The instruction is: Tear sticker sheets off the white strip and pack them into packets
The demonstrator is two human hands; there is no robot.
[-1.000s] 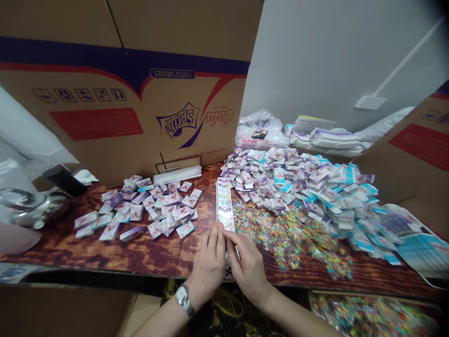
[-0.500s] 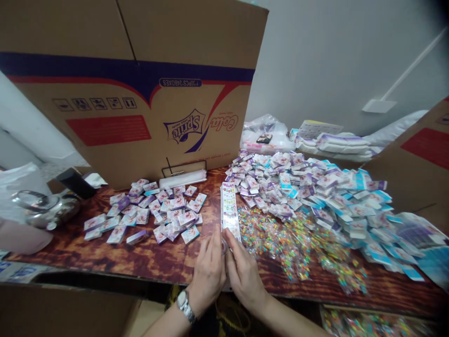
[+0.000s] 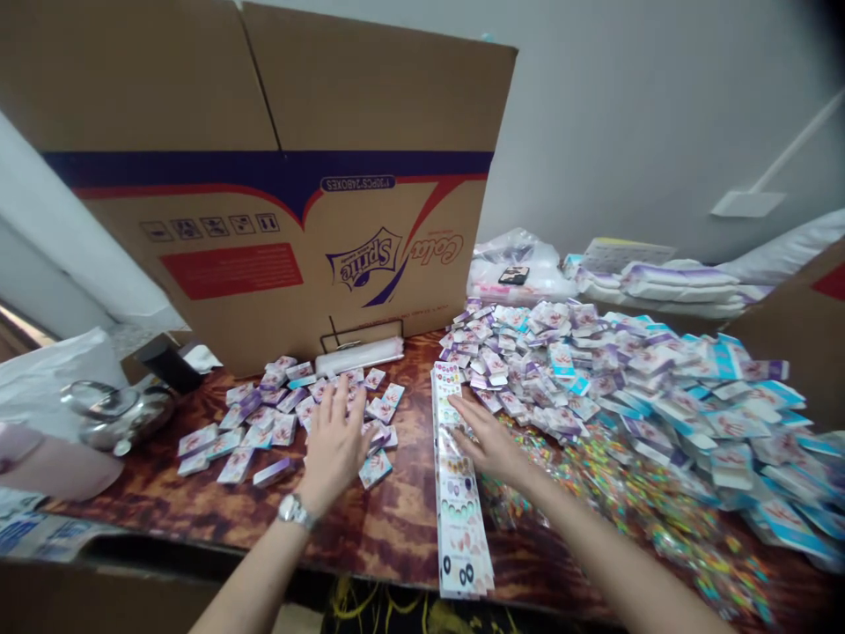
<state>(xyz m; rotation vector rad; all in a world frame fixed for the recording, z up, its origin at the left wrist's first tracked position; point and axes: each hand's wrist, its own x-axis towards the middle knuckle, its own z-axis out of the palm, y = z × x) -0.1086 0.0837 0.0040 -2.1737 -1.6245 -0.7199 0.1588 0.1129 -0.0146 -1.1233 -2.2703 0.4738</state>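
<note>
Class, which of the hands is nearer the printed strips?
Right. The right hand is over the printed strips; the left hand is off to their left, by the small boxes.

One strip stack [image 3: 458, 515], one wristwatch [image 3: 292, 509], dozens of small boxes [image 3: 620, 379]

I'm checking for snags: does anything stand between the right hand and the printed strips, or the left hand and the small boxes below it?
Nothing visible does: the right hand is over the printed strips, the left hand over the small boxes. Whether either touches them, I cannot tell.
</note>
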